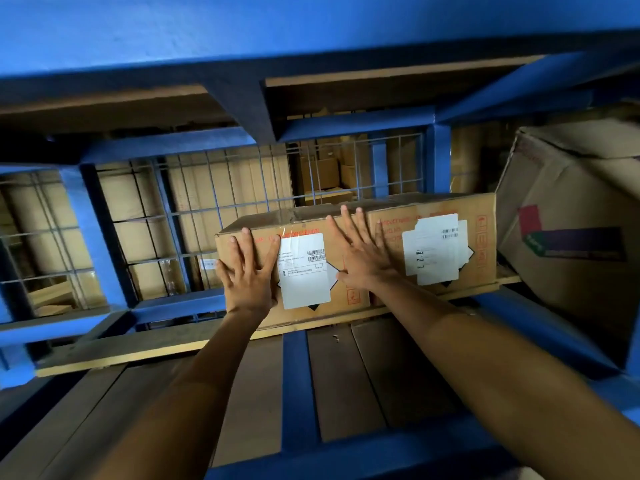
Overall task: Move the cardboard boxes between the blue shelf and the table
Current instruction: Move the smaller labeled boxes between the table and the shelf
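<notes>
Two cardboard boxes stand side by side on the wooden board of the blue shelf (346, 126). The left box (304, 306) carries a white label with a barcode. My left hand (247, 271) presses flat on its front face near the left edge, fingers straight and spread. My right hand (360, 251) lies flat with spread fingers across the seam between the left box and the right box (485, 233), which also has a white label. The table is out of view.
A large tilted cardboard box (571, 216) with a red, green and purple mark leans at the right. Blue wire mesh (194, 209) closes the shelf's back, with more boxes behind. Flattened cardboard (346, 382) lies on the level below.
</notes>
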